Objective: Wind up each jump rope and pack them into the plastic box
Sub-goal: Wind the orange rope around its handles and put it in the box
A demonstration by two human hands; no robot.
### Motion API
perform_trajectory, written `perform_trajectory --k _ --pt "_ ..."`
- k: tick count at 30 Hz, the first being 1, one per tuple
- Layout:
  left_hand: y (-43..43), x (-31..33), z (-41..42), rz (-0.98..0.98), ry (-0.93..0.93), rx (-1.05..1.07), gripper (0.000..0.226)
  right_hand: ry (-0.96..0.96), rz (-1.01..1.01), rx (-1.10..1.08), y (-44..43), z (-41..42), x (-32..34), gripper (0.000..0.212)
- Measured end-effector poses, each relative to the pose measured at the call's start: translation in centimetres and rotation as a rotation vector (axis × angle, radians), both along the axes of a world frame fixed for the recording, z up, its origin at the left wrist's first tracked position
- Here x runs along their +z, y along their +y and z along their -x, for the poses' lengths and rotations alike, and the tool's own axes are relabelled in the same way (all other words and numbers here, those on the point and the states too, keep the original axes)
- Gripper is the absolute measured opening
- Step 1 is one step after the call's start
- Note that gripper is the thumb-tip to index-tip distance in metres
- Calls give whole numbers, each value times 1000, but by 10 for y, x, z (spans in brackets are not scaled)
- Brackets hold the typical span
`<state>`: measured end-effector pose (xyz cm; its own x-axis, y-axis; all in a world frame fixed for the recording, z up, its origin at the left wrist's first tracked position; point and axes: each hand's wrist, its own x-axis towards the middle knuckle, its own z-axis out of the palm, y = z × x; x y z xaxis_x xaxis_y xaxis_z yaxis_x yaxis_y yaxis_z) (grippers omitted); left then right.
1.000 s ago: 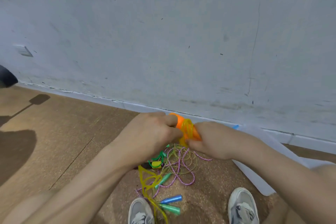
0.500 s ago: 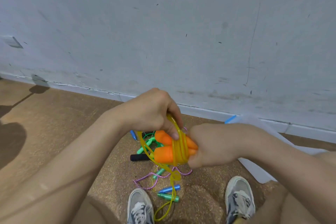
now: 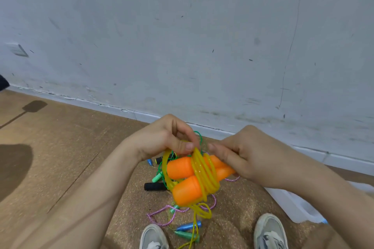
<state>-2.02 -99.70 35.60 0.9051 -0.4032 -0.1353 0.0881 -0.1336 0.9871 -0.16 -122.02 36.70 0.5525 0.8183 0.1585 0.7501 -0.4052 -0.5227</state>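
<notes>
Above a cork floor [image 3: 60, 157], the right hand [image 3: 249, 157] grips two orange jump-rope handles [image 3: 182, 180] held side by side, while the left hand [image 3: 164, 137] pinches the yellow cord [image 3: 204, 174] coiled around them. More jump ropes [image 3: 172, 214] lie tangled on the floor below, between two sneakers [image 3: 269, 232]. A clear plastic box [image 3: 293, 206] sits at right, near the scuffed wall [image 3: 182, 36].
</notes>
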Motion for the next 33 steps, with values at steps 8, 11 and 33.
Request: perform_trajectory --k 8,11,33 --pt "-21 -18 -2 312 154 106 30 222 -301 -78 -3 -2 8 58" --pt "-46 -20 5 361 140 355 23 419 -541 -304 4 -11 10 68" --pt "-43 -10 9 -1352 -1089 275 23 -138 15 -696 32 -55 -8 26"
